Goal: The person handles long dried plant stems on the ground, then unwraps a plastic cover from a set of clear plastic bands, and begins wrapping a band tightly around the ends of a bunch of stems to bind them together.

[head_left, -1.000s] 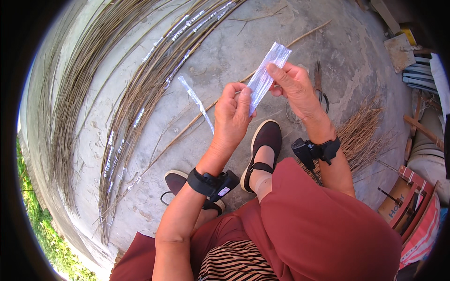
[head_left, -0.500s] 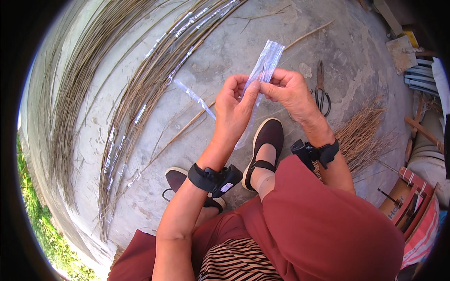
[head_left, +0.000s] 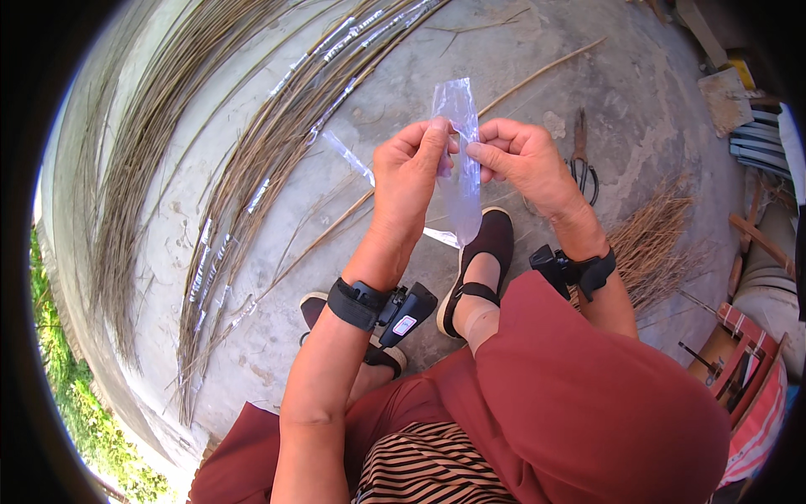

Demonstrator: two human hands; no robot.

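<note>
A translucent, pale violet plastic strip (head_left: 462,197) hangs between my two hands, spread wide over my shoe. My left hand (head_left: 403,176) pinches its left edge between thumb and fingers. The opposite edge is in a pinch of my right hand (head_left: 533,168). Above the fingers stands the strip's short upper end; the lower part narrows to a thin tail. Under my hands a long thin stick (head_left: 546,71) lies across the concrete floor. Another length of plastic (head_left: 348,157) shows just left of my left hand.
Bundles of long thin twigs (head_left: 138,168) lie on the left, one (head_left: 239,155) wrapped in places with shiny plastic. Scissors (head_left: 581,160) and a heap of short brown twigs (head_left: 651,244) are at the right. A blue slatted object (head_left: 760,151) and a red wooden frame (head_left: 745,361) stand farther right.
The plastic strip has been spread wider and now hangs more upright, its top shifted left. My thumbs have moved apart, one to each edge.
</note>
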